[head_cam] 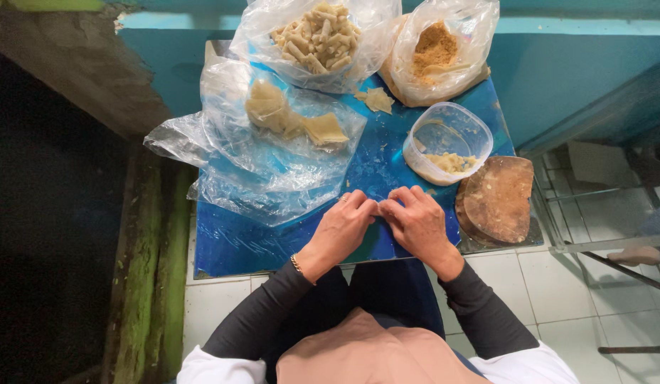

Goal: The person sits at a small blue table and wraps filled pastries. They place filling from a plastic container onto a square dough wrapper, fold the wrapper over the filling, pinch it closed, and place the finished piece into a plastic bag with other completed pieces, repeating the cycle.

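Both hands, left (341, 227) and right (417, 222), fingers pinched together; held thing hidden, axis untellable.

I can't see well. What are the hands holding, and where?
It cannot be told. The left hand and right hand meet fingertip to fingertip on the blue table, hiding anything pinched between.

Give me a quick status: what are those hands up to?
Left hand and right hand fingertips together on blue board. Whatever they pinch is hidden. Plastic tub just beyond.
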{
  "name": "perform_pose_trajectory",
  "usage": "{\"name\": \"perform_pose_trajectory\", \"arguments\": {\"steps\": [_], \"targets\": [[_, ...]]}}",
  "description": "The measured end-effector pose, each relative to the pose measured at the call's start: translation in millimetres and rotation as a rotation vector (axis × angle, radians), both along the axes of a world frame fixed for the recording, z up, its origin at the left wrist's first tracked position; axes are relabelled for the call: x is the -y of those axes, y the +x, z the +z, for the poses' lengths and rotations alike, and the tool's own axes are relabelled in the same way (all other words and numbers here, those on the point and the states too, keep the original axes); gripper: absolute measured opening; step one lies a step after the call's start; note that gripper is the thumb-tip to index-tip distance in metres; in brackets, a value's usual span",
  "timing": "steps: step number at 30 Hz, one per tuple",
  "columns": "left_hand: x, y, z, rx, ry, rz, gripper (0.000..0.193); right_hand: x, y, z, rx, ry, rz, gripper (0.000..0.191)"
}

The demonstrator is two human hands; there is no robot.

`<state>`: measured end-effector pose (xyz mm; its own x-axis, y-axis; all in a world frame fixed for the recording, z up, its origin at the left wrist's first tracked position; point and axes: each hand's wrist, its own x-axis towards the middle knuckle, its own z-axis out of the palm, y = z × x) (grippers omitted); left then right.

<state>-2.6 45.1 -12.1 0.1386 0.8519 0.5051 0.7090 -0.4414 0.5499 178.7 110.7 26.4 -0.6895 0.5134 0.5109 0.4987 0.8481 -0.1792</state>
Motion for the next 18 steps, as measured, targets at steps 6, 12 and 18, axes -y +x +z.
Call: {"name": "perform_pose_trajectory", "arguments": {"steps": [6, 12, 18], "targets": [[-10, -2, 0, -0.058, 0.063, 0.072, 0.016, 12, 2, -5, 0.0, 0.152, -0.021, 0.027], [-12, 2, -1, 0.079, -0.046, 0.105, 0.013, 3, -2, 3, 0.108, 0.041, 0.003, 0.036], [-15, 7, 2, 0.246, -0.118, 0.19, 0.014, -14, -13, 23, 0.107, -0.016, 0.048, 0.034]]}}
